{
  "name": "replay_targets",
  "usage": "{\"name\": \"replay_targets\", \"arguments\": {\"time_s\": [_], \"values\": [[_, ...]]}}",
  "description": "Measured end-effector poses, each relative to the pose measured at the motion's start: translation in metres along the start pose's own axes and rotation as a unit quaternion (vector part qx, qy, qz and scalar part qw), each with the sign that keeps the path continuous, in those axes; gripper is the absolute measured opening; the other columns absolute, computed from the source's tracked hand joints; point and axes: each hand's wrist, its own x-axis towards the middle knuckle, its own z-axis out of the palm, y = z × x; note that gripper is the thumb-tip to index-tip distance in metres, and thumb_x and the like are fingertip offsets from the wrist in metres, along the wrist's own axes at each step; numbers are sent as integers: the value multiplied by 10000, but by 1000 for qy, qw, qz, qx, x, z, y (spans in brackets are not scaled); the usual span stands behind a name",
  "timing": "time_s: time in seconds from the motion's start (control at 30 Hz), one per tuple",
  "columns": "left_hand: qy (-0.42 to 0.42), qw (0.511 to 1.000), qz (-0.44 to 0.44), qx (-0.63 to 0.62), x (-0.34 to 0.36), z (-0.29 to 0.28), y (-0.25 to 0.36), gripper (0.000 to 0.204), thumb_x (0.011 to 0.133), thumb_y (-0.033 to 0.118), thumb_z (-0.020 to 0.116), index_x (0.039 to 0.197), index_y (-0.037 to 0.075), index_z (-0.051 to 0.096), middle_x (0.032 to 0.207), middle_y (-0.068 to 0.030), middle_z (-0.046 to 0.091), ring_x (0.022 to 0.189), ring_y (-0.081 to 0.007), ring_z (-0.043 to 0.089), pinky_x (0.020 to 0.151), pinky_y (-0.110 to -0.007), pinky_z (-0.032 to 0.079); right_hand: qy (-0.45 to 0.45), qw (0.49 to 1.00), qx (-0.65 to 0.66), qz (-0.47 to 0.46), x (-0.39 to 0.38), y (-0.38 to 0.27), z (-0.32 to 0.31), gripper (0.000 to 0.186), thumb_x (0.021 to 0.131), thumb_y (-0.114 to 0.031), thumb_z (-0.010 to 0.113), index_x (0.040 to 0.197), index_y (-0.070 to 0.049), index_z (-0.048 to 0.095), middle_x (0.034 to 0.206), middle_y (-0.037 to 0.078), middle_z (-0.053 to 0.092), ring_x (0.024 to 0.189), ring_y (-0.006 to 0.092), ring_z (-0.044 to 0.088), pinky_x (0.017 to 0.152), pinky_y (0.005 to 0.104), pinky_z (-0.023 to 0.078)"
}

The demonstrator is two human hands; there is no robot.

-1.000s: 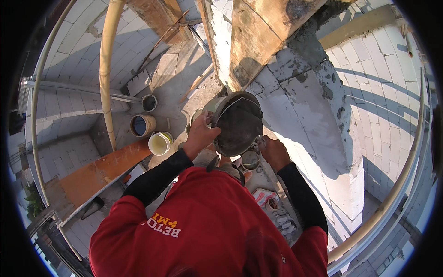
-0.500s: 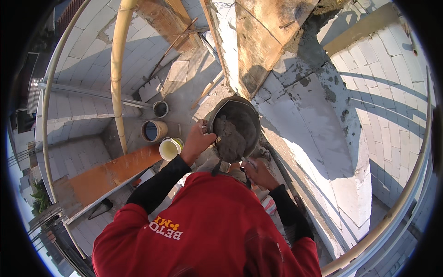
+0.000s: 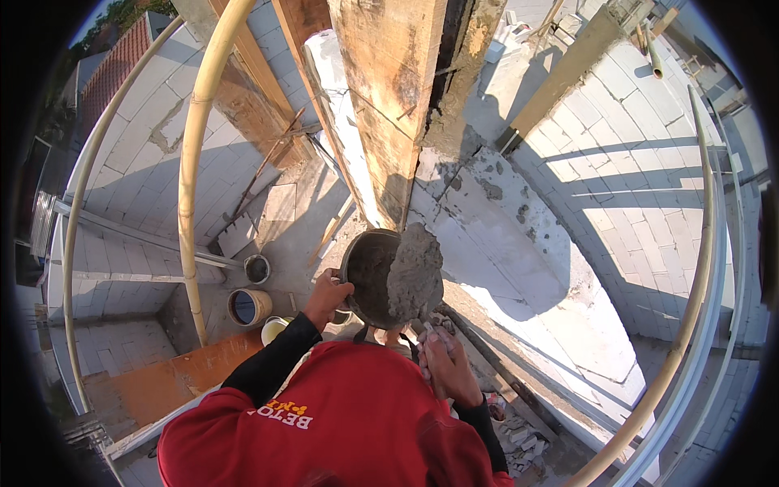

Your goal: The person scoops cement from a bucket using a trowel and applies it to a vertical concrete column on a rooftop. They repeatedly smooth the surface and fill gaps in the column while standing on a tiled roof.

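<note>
My left hand (image 3: 329, 294) is closed on the left rim of a dark bucket (image 3: 362, 276) with grey mortar inside. My right hand (image 3: 438, 355) is closed round a trowel's handle, just below and right of the bucket. A thick heap of wet mortar (image 3: 415, 268) sits on the trowel over the bucket's right half and hides its blade. Just beyond the bucket stands a tall wooden formwork board (image 3: 381, 114), with a white block ledge (image 3: 503, 252) to its right, patched with grey mortar.
A cream bucket with dark liquid (image 3: 247, 307), a small grey bucket (image 3: 256, 269) and a pale pail (image 3: 273, 329) stand at left, by an orange board (image 3: 170, 381). Bamboo poles (image 3: 199, 162) curve up both sides. Block walls (image 3: 600, 162) surround the work area. Rubble (image 3: 523, 442) lies lower right.
The trowel has come up out of the bucket with a large heap of mortar, my right hand rising with it. The view has tilted up, showing more of the board and walls.
</note>
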Motion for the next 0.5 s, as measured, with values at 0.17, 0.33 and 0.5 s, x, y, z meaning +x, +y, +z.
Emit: {"name": "replay_targets", "arguments": {"time_s": [0.17, 0.33, 0.5], "values": [[20, 999, -18, -24, 17, -16, -28, 550, 807, 28, 717, 1296, -103, 504, 900, -130, 674, 689, -180, 648, 547, -319, 528, 107, 976, 157, -106, -65, -81, 29, 373, 1043, -260, 381, 1255, 1, 542, 843, 96, 598, 645, 159, 587, 567, 298, 477], [52, 997, -19, -50, 15, -35, -35, 600, 811, 9, 715, 1346, -109, 470, 941, -131, 651, 716, -185, 649, 551, -333, 518, 298, 876, 183, -332, -40, -141, 53, 446, 1069, -291, 451, 1385, 21, 478, 920, 104, 585, 640, 167, 583, 574, 315, 510], [86, 994, -27, -54, -14, -58, -18, 580, 805, -34, 695, 1330, -130, 469, 1028, -180, 637, 789, -238, 688, 623, -356, 594, 363, 809, 108, -450, 52, -188, 67, 518, 1096, -291, 531, 1462, 63, 434, 975, 128, 574, 730, 212, 624, 643, 344, 525]]}}
